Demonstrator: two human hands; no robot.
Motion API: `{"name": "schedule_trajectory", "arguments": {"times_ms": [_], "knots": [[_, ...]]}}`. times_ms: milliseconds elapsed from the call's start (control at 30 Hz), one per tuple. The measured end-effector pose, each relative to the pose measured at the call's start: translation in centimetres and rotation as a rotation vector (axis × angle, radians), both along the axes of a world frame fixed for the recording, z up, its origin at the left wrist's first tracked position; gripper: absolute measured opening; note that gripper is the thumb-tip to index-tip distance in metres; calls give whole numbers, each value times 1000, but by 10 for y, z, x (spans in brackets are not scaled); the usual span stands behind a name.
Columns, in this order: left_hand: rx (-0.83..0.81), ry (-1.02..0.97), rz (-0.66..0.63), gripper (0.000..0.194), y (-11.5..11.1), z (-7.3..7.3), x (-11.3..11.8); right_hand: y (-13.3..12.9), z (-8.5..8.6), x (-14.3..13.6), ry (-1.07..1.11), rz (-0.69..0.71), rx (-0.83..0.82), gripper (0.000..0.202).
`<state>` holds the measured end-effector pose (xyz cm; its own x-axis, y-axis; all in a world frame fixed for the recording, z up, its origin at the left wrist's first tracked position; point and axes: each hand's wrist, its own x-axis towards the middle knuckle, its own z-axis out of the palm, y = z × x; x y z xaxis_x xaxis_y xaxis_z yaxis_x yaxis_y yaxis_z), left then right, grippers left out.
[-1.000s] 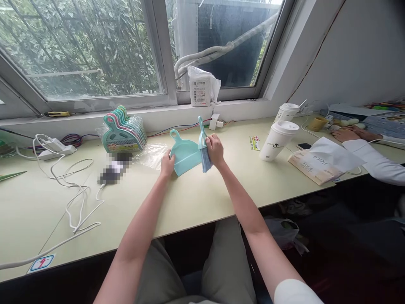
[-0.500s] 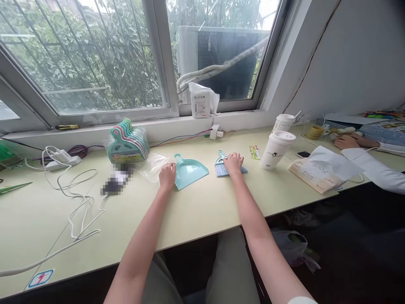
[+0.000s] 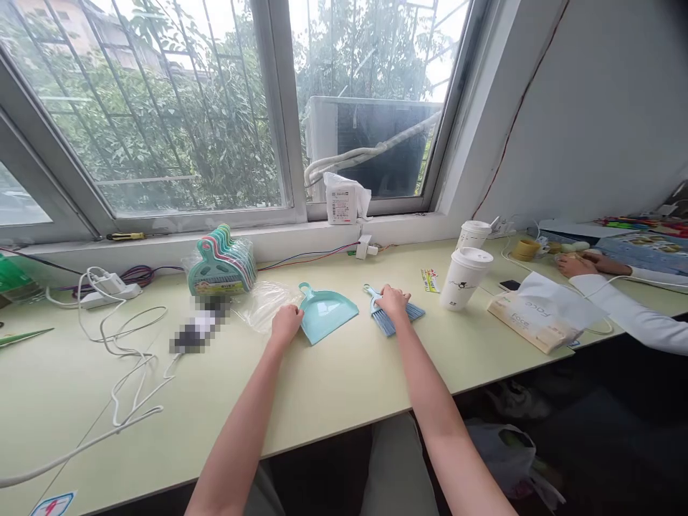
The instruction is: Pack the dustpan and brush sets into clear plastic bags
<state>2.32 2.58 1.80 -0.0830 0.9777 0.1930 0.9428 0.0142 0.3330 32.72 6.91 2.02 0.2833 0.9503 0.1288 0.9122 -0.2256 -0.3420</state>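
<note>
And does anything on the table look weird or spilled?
Yes: the patch left of the left hand shows as blocky dark and pale squares, so I can't tell what's there. I see no spill.

The left forearm and right forearm are bare, smooth and slim, each widening evenly from a narrow wrist toward the elbow in a long, soft taper. The left grip is a bare hand, compact and rounded over the knuckles; the right grip is a bare hand too, with slender fingers and a wrist as slim as its fellow. Lower down I can see trousers of a muted grey-green, plain and matte, cut with some room over the thigh. The left trouser leg shows as a narrow, darker strip; it sits in shadow, so I may be misjudging its shade.
</note>
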Motion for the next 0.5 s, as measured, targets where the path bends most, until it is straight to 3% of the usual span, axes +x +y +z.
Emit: {"name": "schedule_trajectory", "arguments": {"times_ms": [167,300,367,433,500], "knots": [[56,-67,-116,39,-8,-6,28,0,6,1,124,27,173,20],[65,-124,-565,30,-20,-9,59,-4,9,-20,196,374,182,20],[137,-110,-710,22,-23,-8,65,-7,7,-35,177,548,149,20],[269,-29,-687,15,-21,-7,61,-10,3,-47,172,634,152,20],[390,49,-577,20,-15,-8,49,-12,0,-55,217,664,167,23]]}}
